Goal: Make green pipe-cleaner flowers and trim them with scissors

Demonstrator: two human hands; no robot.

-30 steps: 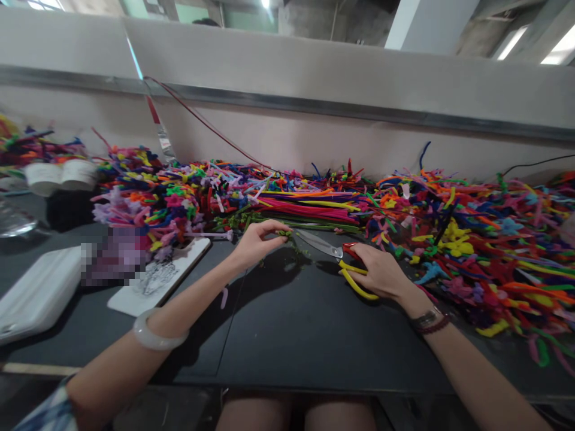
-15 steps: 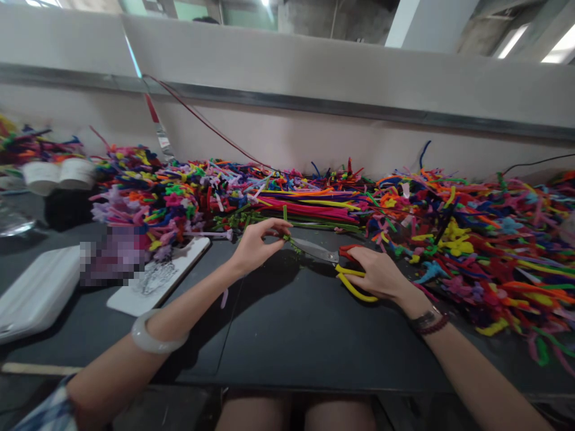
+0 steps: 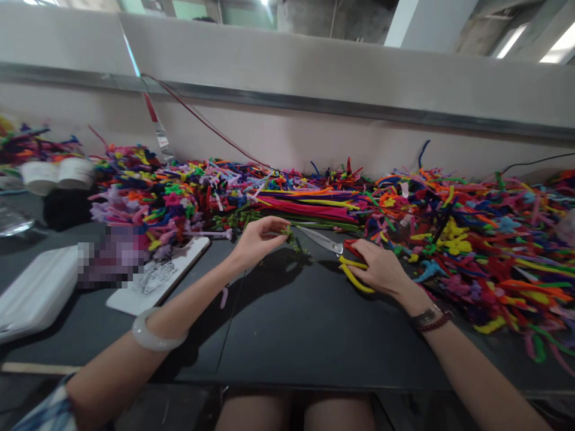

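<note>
My left hand [image 3: 257,241] pinches a short green pipe-cleaner piece [image 3: 291,237] just above the dark table [image 3: 287,335]. My right hand [image 3: 380,269] grips scissors [image 3: 335,251] with red and yellow handles, their steel blades pointing left toward the green piece, a small gap away. A jade-coloured bangle sits on my left wrist and a dark bracelet on my right. Small green clippings lie on the table under the piece.
A long heap of coloured pipe cleaners [image 3: 341,209] fills the back and right of the table. A white board with wire bits [image 3: 157,278], a white case [image 3: 36,293] and two white cups [image 3: 56,173] stand at the left. A red cable [image 3: 202,123] runs along the wall.
The scissors reached the green piece half a second ago and have since drawn back to the right. My left hand stays in place, still pinching the piece.
</note>
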